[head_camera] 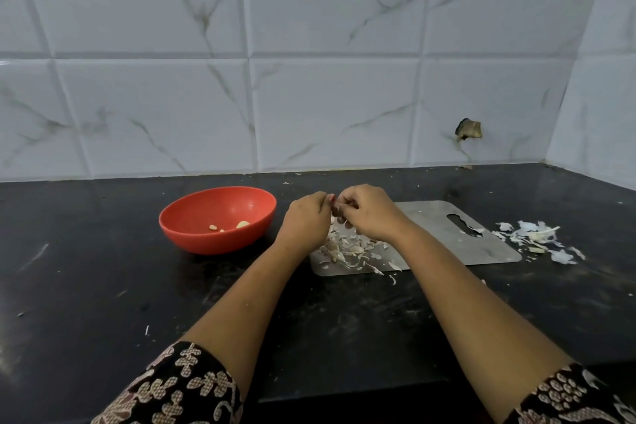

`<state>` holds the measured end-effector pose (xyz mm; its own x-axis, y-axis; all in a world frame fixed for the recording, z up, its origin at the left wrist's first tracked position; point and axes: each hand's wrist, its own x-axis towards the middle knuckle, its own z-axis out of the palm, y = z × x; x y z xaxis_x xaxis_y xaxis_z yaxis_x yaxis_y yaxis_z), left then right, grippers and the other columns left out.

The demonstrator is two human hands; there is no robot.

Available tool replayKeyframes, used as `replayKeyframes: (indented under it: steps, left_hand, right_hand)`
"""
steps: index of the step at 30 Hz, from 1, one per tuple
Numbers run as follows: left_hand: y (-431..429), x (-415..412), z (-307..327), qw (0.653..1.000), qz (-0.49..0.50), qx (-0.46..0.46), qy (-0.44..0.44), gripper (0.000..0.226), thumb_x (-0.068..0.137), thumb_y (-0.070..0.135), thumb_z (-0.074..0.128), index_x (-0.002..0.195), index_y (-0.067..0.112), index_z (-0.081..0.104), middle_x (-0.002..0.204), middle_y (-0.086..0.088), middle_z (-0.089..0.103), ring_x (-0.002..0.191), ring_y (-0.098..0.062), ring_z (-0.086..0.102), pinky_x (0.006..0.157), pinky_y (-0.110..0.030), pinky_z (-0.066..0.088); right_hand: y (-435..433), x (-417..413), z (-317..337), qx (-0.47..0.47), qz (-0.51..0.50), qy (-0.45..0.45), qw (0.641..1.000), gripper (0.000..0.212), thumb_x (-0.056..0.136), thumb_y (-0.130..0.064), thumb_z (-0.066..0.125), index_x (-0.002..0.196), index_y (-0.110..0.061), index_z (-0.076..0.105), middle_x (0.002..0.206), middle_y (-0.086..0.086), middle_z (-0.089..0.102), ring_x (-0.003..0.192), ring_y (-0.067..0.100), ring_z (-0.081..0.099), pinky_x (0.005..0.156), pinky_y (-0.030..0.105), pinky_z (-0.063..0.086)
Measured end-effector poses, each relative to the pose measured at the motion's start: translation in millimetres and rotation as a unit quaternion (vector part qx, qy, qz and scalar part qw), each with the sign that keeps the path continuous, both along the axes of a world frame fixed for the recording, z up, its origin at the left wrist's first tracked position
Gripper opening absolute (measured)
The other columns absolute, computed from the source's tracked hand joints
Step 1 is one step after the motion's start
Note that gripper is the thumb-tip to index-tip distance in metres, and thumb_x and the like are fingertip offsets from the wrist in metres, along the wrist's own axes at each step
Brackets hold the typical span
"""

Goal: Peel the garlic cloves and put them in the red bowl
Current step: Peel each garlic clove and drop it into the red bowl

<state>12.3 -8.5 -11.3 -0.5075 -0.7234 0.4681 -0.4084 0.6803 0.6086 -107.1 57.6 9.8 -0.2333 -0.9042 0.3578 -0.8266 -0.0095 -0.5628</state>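
We see both hands meeting above the left end of a steel chopping board (pixel 433 217), fingers curled. The left hand (pixel 306 217) and the right hand (pixel 370 213) together pinch a garlic clove (pixel 335 208), which is mostly hidden between the fingertips. Under them a scatter of papery peels (pixel 347 249) covers the board's near-left corner, and a few spill over its near edge.

The red bowl (pixel 206 241) stands on the black tabletop (pixel 103 268) just left of the left hand, apart from the board. It holds a few peeled cloves (pixel 242 224), and nothing lies between the hands and its rim.

To the right, past the board's handle slot, we find a second heap of garlic skins (pixel 537 237) on the tabletop. The tiled wall (pixel 309 96) closes off the far side and turns a corner at far right. One tile there has a broken hole (pixel 468 130). We have open tabletop to the left of the bowl and on the near side, where the patterned sleeves (pixel 179 385) enter.
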Motion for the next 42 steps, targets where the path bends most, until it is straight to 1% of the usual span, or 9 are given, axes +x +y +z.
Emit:
replayKeyframes:
  steps: [4, 8, 12, 18, 21, 24, 31, 38, 42]
  left_hand:
    - [-2.4, 2.9, 3.7, 0.998, -0.023, 0.057, 0.016, 0.035, 0.104, 0.023, 0.035, 0.084, 0.006, 0.058, 0.068, 0.001, 0.048, 0.065, -0.014, 0.043, 0.063, -0.032, 0.035]
    - [-4.0, 6.4, 4.6, 0.974, -0.063, 0.194, 0.1, 0.038, 0.105, 0.025, 0.035, 0.072, 0.014, 0.05, 0.056, 0.003, 0.039, 0.048, -0.01, 0.036, 0.051, -0.026, 0.033]
    - [-1.0, 13.2, 10.8, 0.927, -0.119, 0.318, 0.157, 0.04, 0.105, 0.029, 0.034, 0.067, 0.018, 0.041, 0.048, 0.009, 0.03, 0.041, -0.007, 0.026, 0.038, -0.018, 0.021]
    - [0.7, 11.6, 12.2, 0.915, -0.153, 0.341, 0.153, 0.04, 0.105, 0.03, 0.033, 0.067, 0.018, 0.04, 0.048, 0.009, 0.029, 0.042, -0.008, 0.025, 0.037, -0.017, 0.017]
    - [0.7, 10.6, 10.8, 0.916, -0.16, 0.336, 0.149, 0.039, 0.105, 0.03, 0.033, 0.069, 0.019, 0.04, 0.05, 0.008, 0.029, 0.041, -0.007, 0.026, 0.038, -0.017, 0.017]
    - [0.9, 10.7, 8.6, 0.925, -0.156, 0.318, 0.133, 0.035, 0.105, 0.028, 0.033, 0.073, 0.018, 0.042, 0.053, 0.007, 0.034, 0.041, -0.007, 0.029, 0.039, -0.017, 0.019]
    - [1.4, 9.7, 5.0, 0.941, -0.154, 0.286, 0.089, 0.027, 0.105, 0.021, 0.032, 0.081, 0.016, 0.043, 0.061, 0.002, 0.042, 0.043, -0.009, 0.034, 0.04, -0.018, 0.021]
    - [-0.2, 5.6, 0.1, 0.963, -0.143, 0.204, 0.103, 0.032, 0.106, 0.019, 0.032, 0.077, 0.013, 0.045, 0.061, -0.001, 0.042, 0.045, -0.006, 0.036, 0.045, -0.019, 0.031]
    - [-3.5, 9.9, -0.5, 0.992, -0.093, 0.077, 0.036, 0.035, 0.104, 0.025, 0.039, 0.071, 0.023, 0.051, 0.061, 0.004, 0.047, 0.054, -0.007, 0.043, 0.056, -0.024, 0.038]
  right_hand:
    - [1.2, 2.8, -2.4, -0.009, 0.03, -0.044, 0.999, 0.024, 0.099, -0.013, 0.052, 0.082, -0.006, 0.067, 0.072, 0.001, 0.067, 0.06, 0.006, 0.062, 0.055, 0.019, 0.052]
    - [-1.2, 8.2, -5.1, -0.075, 0.026, 0.01, 0.997, 0.023, 0.094, -0.009, 0.055, 0.078, -0.007, 0.071, 0.069, 0.004, 0.069, 0.066, 0.021, 0.066, 0.064, 0.033, 0.054]
    - [0.8, 13.5, -2.9, -0.113, 0.029, 0.011, 0.993, 0.018, 0.093, -0.009, 0.057, 0.084, -0.008, 0.073, 0.068, 0.001, 0.068, 0.063, 0.011, 0.063, 0.062, 0.025, 0.051]
    - [8.8, 1.7, 8.9, -0.035, 0.046, -0.097, 0.994, 0.008, 0.088, -0.01, 0.07, 0.086, -0.002, 0.073, 0.068, 0.006, 0.07, 0.055, 0.005, 0.063, 0.054, 0.015, 0.051]
    - [12.8, -8.5, 10.0, 0.01, 0.014, -0.056, 0.998, 0.005, 0.084, -0.008, 0.074, 0.079, -0.007, 0.072, 0.066, 0.002, 0.069, 0.058, 0.006, 0.065, 0.051, 0.016, 0.051]
    - [11.4, -15.2, 7.0, 0.085, 0.002, 0.02, 0.996, 0.017, 0.089, -0.002, 0.065, 0.084, -0.015, 0.074, 0.079, -0.002, 0.07, 0.077, 0.01, 0.067, 0.066, 0.022, 0.055]
    - [10.8, -11.3, 10.9, 0.002, 0.031, -0.076, 0.997, 0.019, 0.099, -0.022, 0.055, 0.101, -0.015, 0.072, 0.087, -0.003, 0.072, 0.079, 0.008, 0.068, 0.067, 0.025, 0.055]
    - [5.1, -6.3, 3.9, -0.038, 0.032, -0.042, 0.998, 0.009, 0.093, -0.022, 0.065, 0.087, -0.017, 0.069, 0.074, -0.003, 0.069, 0.065, 0.006, 0.066, 0.064, 0.027, 0.059]
    - [3.5, -4.1, 0.8, -0.017, 0.055, 0.037, 0.998, 0.015, 0.098, -0.015, 0.055, 0.104, -0.015, 0.069, 0.088, -0.002, 0.069, 0.072, 0.009, 0.067, 0.064, 0.026, 0.055]
